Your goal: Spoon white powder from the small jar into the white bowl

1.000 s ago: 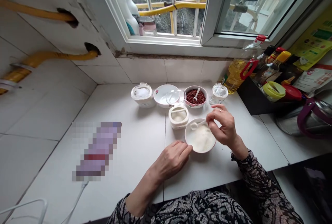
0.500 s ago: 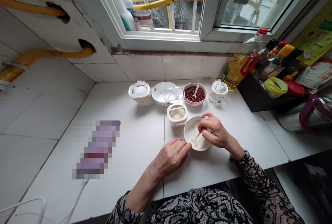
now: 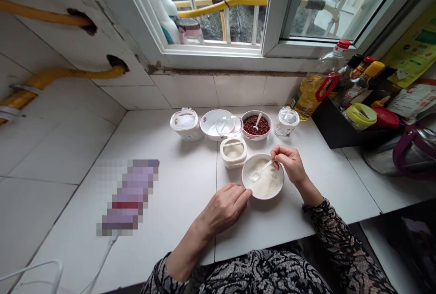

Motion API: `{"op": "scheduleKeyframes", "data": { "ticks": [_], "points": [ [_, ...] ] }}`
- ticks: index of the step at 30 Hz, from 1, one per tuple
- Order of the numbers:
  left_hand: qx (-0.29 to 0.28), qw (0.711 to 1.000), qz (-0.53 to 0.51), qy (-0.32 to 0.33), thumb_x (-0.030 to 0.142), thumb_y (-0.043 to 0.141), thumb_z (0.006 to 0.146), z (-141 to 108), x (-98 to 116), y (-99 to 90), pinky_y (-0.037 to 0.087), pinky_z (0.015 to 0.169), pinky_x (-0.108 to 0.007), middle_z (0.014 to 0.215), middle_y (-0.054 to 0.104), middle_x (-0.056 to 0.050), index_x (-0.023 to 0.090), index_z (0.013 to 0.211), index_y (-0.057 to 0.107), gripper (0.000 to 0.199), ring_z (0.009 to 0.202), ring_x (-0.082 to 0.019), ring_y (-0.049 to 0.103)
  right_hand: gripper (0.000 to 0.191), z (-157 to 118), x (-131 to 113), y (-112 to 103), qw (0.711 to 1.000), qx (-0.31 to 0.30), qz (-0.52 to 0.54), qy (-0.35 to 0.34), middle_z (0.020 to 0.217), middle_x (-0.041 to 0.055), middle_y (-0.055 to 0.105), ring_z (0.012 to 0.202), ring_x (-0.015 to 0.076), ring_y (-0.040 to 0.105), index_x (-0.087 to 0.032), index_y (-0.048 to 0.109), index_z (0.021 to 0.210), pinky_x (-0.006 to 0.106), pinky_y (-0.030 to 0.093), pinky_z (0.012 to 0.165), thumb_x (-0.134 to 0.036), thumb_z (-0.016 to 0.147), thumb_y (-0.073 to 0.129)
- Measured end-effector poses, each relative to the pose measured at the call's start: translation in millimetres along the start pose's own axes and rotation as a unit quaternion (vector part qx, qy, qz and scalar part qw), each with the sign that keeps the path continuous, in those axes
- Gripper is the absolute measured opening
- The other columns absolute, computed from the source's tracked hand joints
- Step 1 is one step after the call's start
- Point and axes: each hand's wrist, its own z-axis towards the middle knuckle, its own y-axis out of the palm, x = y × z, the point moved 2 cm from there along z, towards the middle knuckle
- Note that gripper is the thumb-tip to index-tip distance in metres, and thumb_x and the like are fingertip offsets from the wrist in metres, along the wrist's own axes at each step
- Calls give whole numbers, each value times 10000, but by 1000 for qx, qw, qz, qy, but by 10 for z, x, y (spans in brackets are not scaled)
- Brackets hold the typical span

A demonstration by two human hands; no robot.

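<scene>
Rightward has the right hand (image 3: 289, 164) been drawn, fingers pinched around the spoon (image 3: 265, 167), baring more powder (image 3: 267, 185), while the bowl (image 3: 245, 177) is touched by the left hand (image 3: 228, 207) (grip unclear).

A right hand (image 3: 289, 166) pinches a white spoon (image 3: 265, 169) above pale powder (image 3: 269, 185) in a bowl (image 3: 246, 172), the left hand (image 3: 227, 210) touching the rim left of the grip, as another bowl (image 3: 257, 137) of dark-red beans (image 3: 251, 124) sits beyond it.
</scene>
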Motion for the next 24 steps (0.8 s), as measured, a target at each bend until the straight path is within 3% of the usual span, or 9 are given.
{"op": "scheduleKeyframes", "data": {
  "ticks": [5, 10, 12, 14, 16, 17, 22, 24],
  "points": [
    [-3, 1000, 1, -1, 30, 366, 974, -6, 5, 0, 567, 653, -310, 777, 663, -67, 119, 1018, 550, 209, 663, -167, 625, 82, 54, -67, -13, 998, 49, 19, -38, 483, -51, 530, 491, 120, 492, -197, 602, 677, 279, 422, 581, -245, 720, 553],
    [-13, 1000, 1, -9, 33, 367, 963, -21, -2, 10, 583, 680, -323, 779, 662, -56, 132, 1035, 557, 226, 670, -164, 630, 74, 5, -220, 91, 975, 93, -81, -187, 691, -7, 646, 670, 164, 619, -223, 595, 866, 331, 494, 715, -246, 897, 532],
    [-13, 1000, 2, -8, 32, 369, 960, -20, -4, 12, 585, 686, -324, 777, 661, -53, 133, 1034, 559, 228, 670, -162, 632, 93, -21, -247, 169, 940, 92, -171, -281, 759, 7, 675, 730, 179, 633, -231, 592, 902, 372, 496, 801, -188, 925, 512],
    [-11, 1000, 5, -7, 30, 365, 960, -15, -4, 11, 582, 674, -323, 770, 660, -54, 132, 1024, 560, 229, 669, -165, 631, 152, -37, -246, 257, 885, 57, -276, -370, 776, 5, 688, 736, 182, 627, -235, 594, 911, 423, 471, 908, -119, 914, 497],
    [-7, 1000, 8, -5, 27, 364, 960, -9, -4, 8, 578, 659, -321, 759, 658, -58, 129, 1009, 559, 225, 668, -172, 632, 203, -45, -235, 314, 839, 16, -345, -421, 760, -5, 691, 709, 180, 620, -239, 596, 916, 457, 437, 980, -71, 888, 485],
    [-5, 1000, 10, -4, 27, 367, 960, -8, -3, 7, 576, 654, -320, 757, 657, -60, 127, 1003, 558, 221, 668, -174, 632, 220, -50, -238, 320, 829, 6, -357, -430, 761, -6, 695, 702, 180, 622, -240, 597, 925, 467, 426, 998, -59, 876, 483],
    [-9, 1000, 7, -7, 23, 363, 955, -17, -2, 12, 579, 676, -319, 778, 665, -57, 137, 1015, 560, 236, 669, -165, 633, 197, -118, -348, 172, 855, 49, -317, -408, 672, -36, 644, 589, 168, 567, -253, 578, 830, 484, 431, 987, -76, 806, 494],
    [-11, 1000, 5, -9, 23, 358, 953, -22, -2, 15, 584, 686, -322, 785, 668, -57, 139, 1019, 562, 244, 674, -164, 636, 188, -144, -357, 119, 868, 23, -303, -393, 608, -53, 591, 525, 150, 506, -253, 555, 764, 451, 464, 933, -80, 774, 485]
  ]
}}
